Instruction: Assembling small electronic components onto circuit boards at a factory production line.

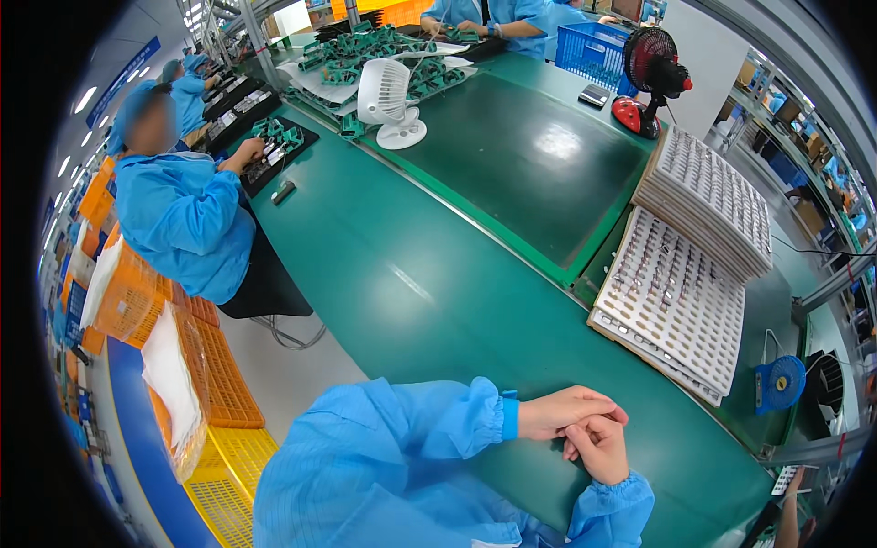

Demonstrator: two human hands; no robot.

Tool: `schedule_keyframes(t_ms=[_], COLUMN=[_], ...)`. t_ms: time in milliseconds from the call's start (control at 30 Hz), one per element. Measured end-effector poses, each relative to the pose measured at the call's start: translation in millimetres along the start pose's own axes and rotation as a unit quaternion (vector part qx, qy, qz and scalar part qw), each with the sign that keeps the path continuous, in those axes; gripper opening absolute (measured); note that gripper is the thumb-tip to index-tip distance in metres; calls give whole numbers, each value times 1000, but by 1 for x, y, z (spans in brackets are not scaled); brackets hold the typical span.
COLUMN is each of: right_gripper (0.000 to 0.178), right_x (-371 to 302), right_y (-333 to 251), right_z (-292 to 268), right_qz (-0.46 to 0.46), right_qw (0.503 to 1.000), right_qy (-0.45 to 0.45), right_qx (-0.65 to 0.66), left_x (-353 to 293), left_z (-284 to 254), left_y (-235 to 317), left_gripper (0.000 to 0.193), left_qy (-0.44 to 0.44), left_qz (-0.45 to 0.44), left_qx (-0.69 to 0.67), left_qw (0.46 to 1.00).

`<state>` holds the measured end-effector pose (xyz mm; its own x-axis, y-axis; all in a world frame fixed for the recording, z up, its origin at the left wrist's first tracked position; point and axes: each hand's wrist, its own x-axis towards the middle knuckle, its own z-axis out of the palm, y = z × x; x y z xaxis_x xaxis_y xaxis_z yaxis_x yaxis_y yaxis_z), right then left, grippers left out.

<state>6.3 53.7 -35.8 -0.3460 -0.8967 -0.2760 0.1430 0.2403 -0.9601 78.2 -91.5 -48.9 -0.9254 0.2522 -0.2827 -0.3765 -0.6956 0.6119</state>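
My left hand [557,411] and my right hand [601,449] rest against each other above the green worktop [512,361], near its front edge. The left one reaches across with its fingers pressed together, past the fingertips of the right. Curled fingers and a bent thumb show on the right hand. No object shows in either hand, though the palms are hidden. Beyond them, to the right, lie stacked white trays [676,297] holding rows of small metal parts.
A higher tray stack [713,187] stands behind. A white fan [384,96] and a black-and-red fan [650,73] stand across the worktop; a blue fan [779,384] is at right. At left, a person [187,205] in blue works beside orange crates [224,374]. Green parts [356,55] are heaped at the back.
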Motion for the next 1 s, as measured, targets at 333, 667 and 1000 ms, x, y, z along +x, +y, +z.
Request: schedule_keyframes(t_ms=[333, 667, 1000], right_gripper=[13, 12, 12], right_x=[-1, -1, -1], right_y=[0, 2, 1], right_z=[0, 1, 3], right_qz=[9, 9, 0], right_qw=[999, 1000, 1000], right_qy=[-2, -2, -13], right_qx=[-30, -19, -13], left_x=[-2, 4, 0], left_z=[2, 0, -3], left_y=[1, -5, -2], left_gripper=[37, 39, 37], left_qy=[8, 24, 10], left_qz=[-3, 12, -3], left_qx=[12, 11, 30], left_qw=[1000, 1000, 1000])
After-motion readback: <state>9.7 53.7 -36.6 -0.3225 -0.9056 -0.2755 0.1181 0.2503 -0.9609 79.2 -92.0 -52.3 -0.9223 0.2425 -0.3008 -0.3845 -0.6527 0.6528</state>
